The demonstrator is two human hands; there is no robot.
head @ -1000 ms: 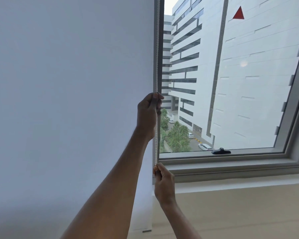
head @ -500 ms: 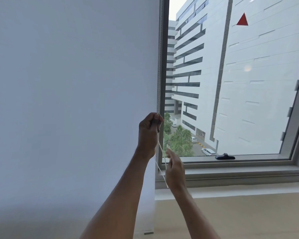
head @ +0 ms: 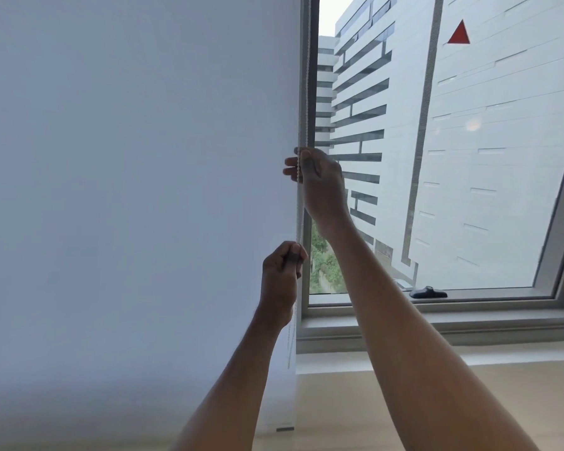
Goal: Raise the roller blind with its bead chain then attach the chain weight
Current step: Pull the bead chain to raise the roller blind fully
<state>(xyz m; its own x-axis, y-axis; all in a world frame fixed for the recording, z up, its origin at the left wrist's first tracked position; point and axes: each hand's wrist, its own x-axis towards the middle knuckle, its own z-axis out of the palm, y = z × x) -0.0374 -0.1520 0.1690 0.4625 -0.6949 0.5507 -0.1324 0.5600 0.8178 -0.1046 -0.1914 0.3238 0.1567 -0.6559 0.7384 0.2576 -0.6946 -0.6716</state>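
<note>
— Where's our bead chain (head: 303,92)?
— Beside the roller blind (head: 144,190); right hand (head: 321,180) above, left hand (head: 280,275) below, fingers (head: 290,163) clenched on it.
— What could go wrong?
— If we yank sideways, it may slip or snap.

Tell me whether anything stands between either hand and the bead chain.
Nothing visible does. The right hand pinches the bead chain high up beside the roller blind, and the left hand holds it lower down. No object lies between either grip and the chain.

Right hand (head: 319,180) gripping bead chain (head: 303,92) high, left hand (head: 280,275) gripping it lower, white roller blind (head: 137,190) lowered
</note>
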